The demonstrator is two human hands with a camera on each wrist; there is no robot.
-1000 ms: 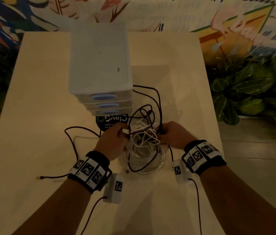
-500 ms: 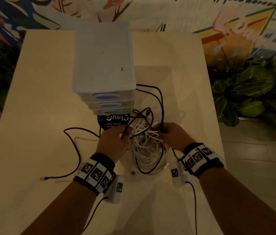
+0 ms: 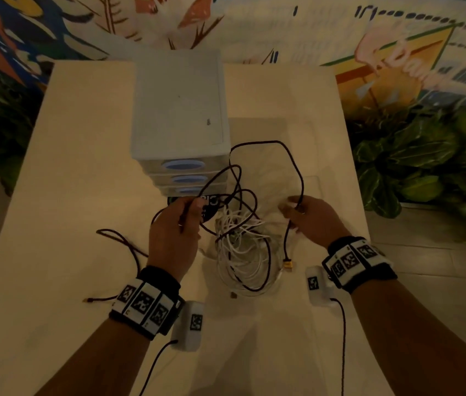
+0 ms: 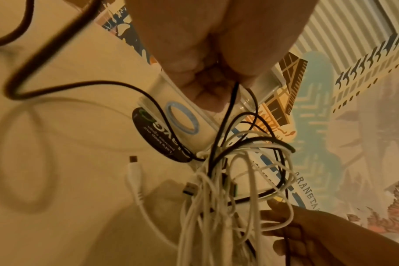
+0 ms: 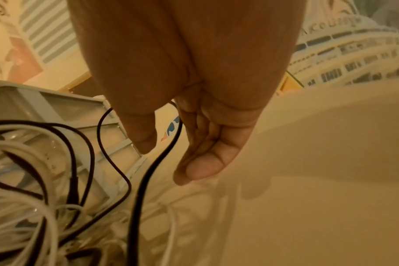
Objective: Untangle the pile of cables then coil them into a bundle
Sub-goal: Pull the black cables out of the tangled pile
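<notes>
Change: both hands have lifted and drawn apart since the earlier head view, when they were pressed together over the heap; the dark cable now arcs higher and wider between them.
Left hand: left hand [image 3: 173, 224] has its fingers curled round a run of the dark cable [image 3: 293, 158], raised in front of the drawer unit [image 3: 180, 110]; the left wrist view shows dark strands running down out of the closed fist into the knot.
Right hand: right hand [image 3: 313, 218] is loosely curled, the same dark cable passing between thumb and fingers; the right wrist view shows a light hold, not a tight clamp; the plug end [image 3: 287, 264] hangs just below it.
Pile: the white cables [image 3: 240, 252] lie heaped on the table [image 3: 69, 181] between the hands, dark loops threaded through them; another dark cable end [image 3: 90, 300] trails off to the left.
Handling: light, limp and smooth; likely to slide through a loose hold and to cinch tighter if yanked; the plugs look apt to snag in loops.
Where to hold: probably near the free plug end, feeding it back through each loop; the other hand pinning the white heap down.
</notes>
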